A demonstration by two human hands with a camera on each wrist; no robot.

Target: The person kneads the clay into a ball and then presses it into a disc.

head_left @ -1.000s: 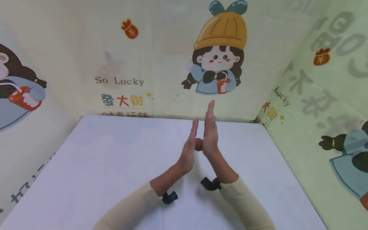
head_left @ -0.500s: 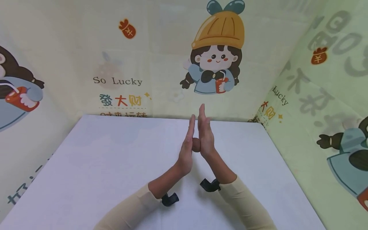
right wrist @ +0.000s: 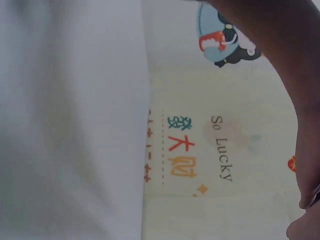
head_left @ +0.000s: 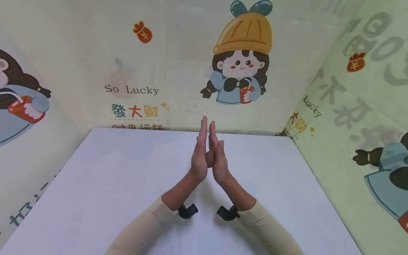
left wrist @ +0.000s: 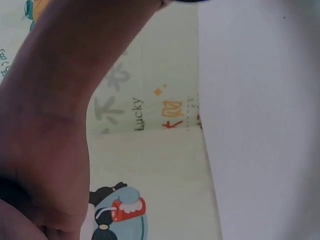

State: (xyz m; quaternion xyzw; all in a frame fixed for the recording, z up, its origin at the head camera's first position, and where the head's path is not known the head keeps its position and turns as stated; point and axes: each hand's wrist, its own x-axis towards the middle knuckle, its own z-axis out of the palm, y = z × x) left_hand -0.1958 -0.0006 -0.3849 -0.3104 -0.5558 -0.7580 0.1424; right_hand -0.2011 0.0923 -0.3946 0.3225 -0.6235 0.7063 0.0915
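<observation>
Between the two palms sits a small brown ball (head_left: 209, 159), partly covered by the hands; its material cannot be told. My left hand (head_left: 199, 161) stands upright with straight fingers, its palm against the ball's left side. Facing it, my right hand (head_left: 220, 163) is also upright and straight-fingered, touching the ball from the right. Both hands are raised above the white table, fingertips pointing up and away and nearly level. The wrist views show only dark parts of a hand and forearm at the edge, and the ball cannot be made out in them.
A white table (head_left: 111, 198) lies below the hands. Cloth walls with printed cartoon figures (head_left: 243, 67) and lettering stand at the back and both sides. A small black device (head_left: 188, 211) is strapped at the left wrist, another black device (head_left: 228, 213) at the right.
Both hands and the ball have shifted left. My left hand has slid forward along the ball while the right has drawn back, so their fingertips are now nearly level.
</observation>
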